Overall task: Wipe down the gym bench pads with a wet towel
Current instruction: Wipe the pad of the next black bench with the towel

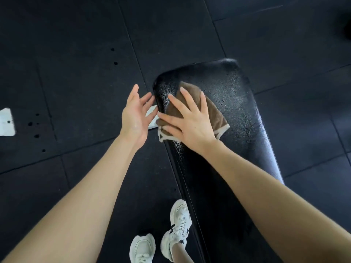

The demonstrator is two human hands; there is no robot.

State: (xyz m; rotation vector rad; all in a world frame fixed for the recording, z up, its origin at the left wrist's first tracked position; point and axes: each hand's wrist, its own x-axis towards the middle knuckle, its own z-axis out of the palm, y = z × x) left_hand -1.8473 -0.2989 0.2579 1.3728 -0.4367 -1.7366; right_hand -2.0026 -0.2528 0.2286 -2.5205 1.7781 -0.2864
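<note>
Our right hand (pixel 191 120): fingers spread flat, pressing the brown towel (pixel 212 111) onto the bench pad (pixel 237 103).
Our left hand (pixel 135 112): open, empty, beside the pad's edge.

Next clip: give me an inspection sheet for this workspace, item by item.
Surface: black textured bench pad, glossy sheen near its far end.
Job's things: brown towel with pale edging, bunched on the pad near its left edge.
Clutter: dark spots on the floor; white flat piece at the frame's left, second white piece beside the pad.
Hands: right hand flat on the towel, fingers spread; left hand open beside the pad's left edge, holding nothing.
Cables: nothing seen.
Surroundings: the floor is dark rubber tiles; the person's white sneakers beside the bench.
</note>
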